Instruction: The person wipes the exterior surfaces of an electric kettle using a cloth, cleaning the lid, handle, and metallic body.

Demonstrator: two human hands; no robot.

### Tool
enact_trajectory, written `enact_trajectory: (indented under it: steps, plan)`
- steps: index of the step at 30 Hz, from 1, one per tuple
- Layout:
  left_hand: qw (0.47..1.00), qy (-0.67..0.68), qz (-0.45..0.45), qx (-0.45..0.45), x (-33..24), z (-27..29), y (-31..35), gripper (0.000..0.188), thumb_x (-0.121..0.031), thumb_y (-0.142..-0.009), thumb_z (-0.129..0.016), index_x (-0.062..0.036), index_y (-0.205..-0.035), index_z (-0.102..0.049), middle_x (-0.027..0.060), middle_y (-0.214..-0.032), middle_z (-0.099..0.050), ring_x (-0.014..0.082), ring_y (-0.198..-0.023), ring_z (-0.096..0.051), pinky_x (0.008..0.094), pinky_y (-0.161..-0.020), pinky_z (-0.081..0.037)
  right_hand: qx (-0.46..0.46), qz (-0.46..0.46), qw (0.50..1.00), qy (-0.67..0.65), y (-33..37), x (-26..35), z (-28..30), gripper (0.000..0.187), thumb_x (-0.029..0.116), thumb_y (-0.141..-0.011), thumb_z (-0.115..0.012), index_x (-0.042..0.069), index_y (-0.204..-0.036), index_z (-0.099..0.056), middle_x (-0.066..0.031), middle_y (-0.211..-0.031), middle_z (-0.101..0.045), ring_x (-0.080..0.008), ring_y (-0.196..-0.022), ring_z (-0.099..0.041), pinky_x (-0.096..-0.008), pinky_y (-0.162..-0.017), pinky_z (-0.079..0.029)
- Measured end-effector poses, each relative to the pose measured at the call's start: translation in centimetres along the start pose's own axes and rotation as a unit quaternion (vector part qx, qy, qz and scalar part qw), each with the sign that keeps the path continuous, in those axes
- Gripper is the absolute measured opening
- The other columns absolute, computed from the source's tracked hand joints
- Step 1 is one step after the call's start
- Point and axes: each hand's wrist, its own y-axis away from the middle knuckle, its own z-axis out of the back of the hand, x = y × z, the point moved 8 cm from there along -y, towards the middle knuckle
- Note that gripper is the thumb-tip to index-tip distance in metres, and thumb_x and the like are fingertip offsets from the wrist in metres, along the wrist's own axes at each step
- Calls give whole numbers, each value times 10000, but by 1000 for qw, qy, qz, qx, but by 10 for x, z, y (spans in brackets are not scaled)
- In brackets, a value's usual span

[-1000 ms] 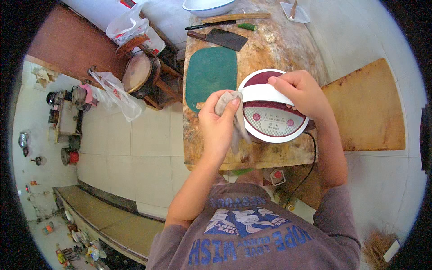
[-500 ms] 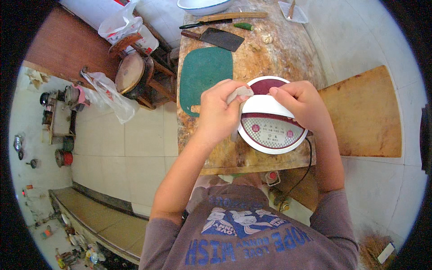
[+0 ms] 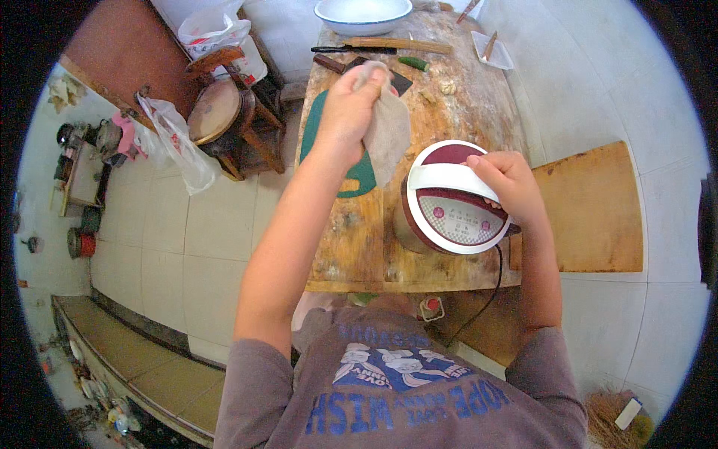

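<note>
Pinched in my left hand is a limp grey-beige cloth, raised over the green cutting board and hanging down. My right hand is closed round the right end of the white curved handle on top of a soy milk maker. This round appliance has a maroon and white top with a patterned button panel and a metal-looking body, and stands near the table's front right. Behind the cloth, a cleaver is partly hidden, its dark blade showing on both sides.
On the worn wooden table lie a cucumber piece, garlic and a long wooden stick. A white basin stands at the back. A black cord drops over the front edge. Left is a wooden chair; right, a wooden board.
My left hand has moved away from the appliance, up and to the left, with the cloth now hanging unfolded. My right hand stays on the handle. The whole view has shifted slightly.
</note>
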Motion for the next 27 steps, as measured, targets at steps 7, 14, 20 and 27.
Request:
enact_trajectory:
  steps: [7,14,20,27]
  plan:
    - [959,211,-39,185,41,-19,65,171,-237,-877,-564,-81,-910,-502,48,-958,-527,136,-918,-476,292,-836,-386,16,-2,999,-42,4,-2,-5,312,225,-873,-549,-43,-740,-640,32,-584,-540,-44,-545,-456,-250,-467,-363]
    - [988,-64,-114,81,16,-29,78,179,-127,-809,-614,-36,-958,-577,79,-1120,-471,170,-1045,-443,311,-930,-349,0,12,1000,-24,4,0,-2,293,210,-871,-552,-47,-763,-644,20,-585,-548,-50,-542,-463,-253,-469,-375]
    - [961,-89,-69,253,34,-25,70,356,-187,-842,-577,-74,-1180,-568,126,-1311,-425,237,-1225,-384,340,-1006,-297,14,7,1000,-20,4,2,-1,284,197,-874,-550,-49,-764,-639,20,-581,-551,-51,-541,-464,-253,-472,-384]
    - [930,-170,-113,305,13,-46,73,501,-105,-724,-632,-61,-1212,-525,103,-1229,-508,220,-1147,-462,327,-961,-356,-11,66,998,12,4,8,-1,249,180,-860,-558,-35,-767,-641,-3,-563,-557,-44,-544,-480,-247,-473,-391]
